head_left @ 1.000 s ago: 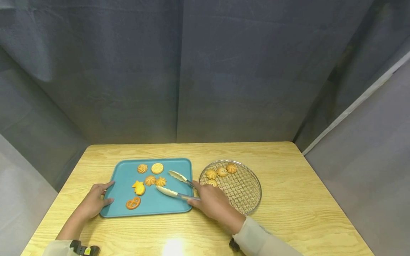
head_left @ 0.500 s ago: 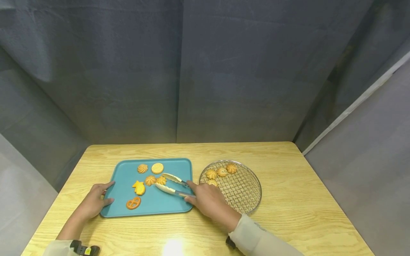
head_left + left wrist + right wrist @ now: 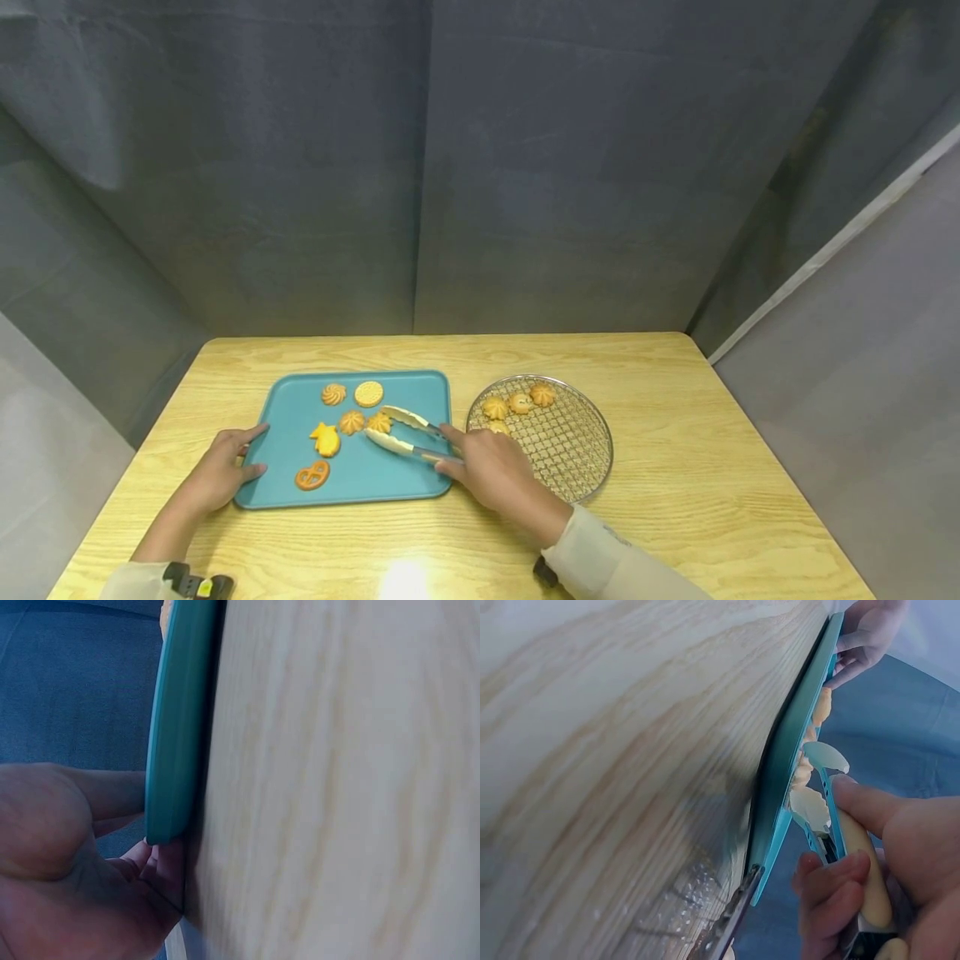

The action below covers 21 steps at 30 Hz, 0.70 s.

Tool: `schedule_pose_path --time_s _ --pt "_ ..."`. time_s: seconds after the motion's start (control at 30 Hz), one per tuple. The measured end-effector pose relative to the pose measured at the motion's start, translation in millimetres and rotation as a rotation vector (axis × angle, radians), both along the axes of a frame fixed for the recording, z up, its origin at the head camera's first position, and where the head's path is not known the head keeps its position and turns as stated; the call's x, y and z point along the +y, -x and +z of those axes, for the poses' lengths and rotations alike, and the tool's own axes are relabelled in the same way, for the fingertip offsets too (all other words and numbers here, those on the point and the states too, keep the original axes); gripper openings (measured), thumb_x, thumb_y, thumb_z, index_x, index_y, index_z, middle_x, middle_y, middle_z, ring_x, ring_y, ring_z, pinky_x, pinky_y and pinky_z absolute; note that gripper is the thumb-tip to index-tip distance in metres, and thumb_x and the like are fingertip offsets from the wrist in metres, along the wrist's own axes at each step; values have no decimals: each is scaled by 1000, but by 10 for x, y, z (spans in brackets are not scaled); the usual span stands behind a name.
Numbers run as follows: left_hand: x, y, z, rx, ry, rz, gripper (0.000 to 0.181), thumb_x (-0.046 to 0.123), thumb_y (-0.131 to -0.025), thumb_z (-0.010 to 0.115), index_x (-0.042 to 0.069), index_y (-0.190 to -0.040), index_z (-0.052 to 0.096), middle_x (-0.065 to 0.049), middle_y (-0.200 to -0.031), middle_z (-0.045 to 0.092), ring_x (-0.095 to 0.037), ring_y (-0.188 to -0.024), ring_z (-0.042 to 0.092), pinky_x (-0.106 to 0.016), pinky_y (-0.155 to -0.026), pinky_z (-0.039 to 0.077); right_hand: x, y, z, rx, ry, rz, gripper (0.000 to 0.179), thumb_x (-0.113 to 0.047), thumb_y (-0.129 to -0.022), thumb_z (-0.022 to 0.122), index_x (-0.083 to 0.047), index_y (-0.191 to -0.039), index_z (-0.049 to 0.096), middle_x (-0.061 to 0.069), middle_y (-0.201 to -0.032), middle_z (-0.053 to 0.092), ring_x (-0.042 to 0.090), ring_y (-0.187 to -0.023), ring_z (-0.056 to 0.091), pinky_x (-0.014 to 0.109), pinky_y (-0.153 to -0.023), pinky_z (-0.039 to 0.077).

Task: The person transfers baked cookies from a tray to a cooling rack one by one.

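My left hand (image 3: 217, 472) holds the left edge of a blue tray (image 3: 285, 492), its thumb over the rim in the left wrist view. My right hand (image 3: 491, 468) grips a pair of tongs (image 3: 431, 455) with pale scalloped tips. Those tips stand apart on either side of a star-shaped cookie (image 3: 379, 421), right at its edges. A ridged round cookie (image 3: 352, 422) lies just left of it. Also on the tray are a swirl cookie (image 3: 333, 394), a dimpled round biscuit (image 3: 368, 394), a yellow cookie with a pointed top (image 3: 326, 440) and a pretzel (image 3: 312, 476).
Right of the tray sits a round wire rack (image 3: 570, 442) with several cookies (image 3: 519, 403) at its upper left, partly behind my right hand. Both stand on a wooden table (image 3: 675, 467). Grey curtains (image 3: 562, 208) hang behind it and at the sides.
The tongs have moved left and their tips have drawn closer together, from beside the star-shaped cookie to around it. My left hand and the tray have stayed in place.
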State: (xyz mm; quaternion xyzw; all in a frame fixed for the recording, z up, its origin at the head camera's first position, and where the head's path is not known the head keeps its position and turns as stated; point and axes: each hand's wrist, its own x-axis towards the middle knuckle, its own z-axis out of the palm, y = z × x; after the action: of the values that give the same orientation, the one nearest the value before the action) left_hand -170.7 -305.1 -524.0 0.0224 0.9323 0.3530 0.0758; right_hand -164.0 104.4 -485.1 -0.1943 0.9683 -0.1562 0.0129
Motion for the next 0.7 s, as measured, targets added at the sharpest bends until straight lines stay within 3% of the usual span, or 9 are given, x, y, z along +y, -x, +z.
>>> schedule_pose_path --time_s 0.27,0.43,0.7 --pt "-3 -5 -9 1 2 3 65 -3 -97 63 -11 -154 33 -36 -140 34 -53 -122 46 -60 -95 52 84 -37 -1 24 25 26 62 -50 -93 72 -28 -149 57 6 -88 74 10 -55 48 25 -43 40" --pt "-2 9 -6 0 5 10 65 -3 -97 64 -11 -154 33 -36 -141 33 -52 -122 46 -59 -95 51 156 -75 6 14 39 30 62 -50 -94 71 -28 -150 56 -2 -70 63 9 -53 46 26 -43 40" --pt "-3 10 -11 -7 3 12 65 -3 -98 63 -11 -155 32 -36 -141 32 -53 -123 46 -60 -95 51 282 -144 -31 44 54 9 61 -48 -92 74 -26 -147 59 -4 -72 64 7 -51 42 25 -44 38"
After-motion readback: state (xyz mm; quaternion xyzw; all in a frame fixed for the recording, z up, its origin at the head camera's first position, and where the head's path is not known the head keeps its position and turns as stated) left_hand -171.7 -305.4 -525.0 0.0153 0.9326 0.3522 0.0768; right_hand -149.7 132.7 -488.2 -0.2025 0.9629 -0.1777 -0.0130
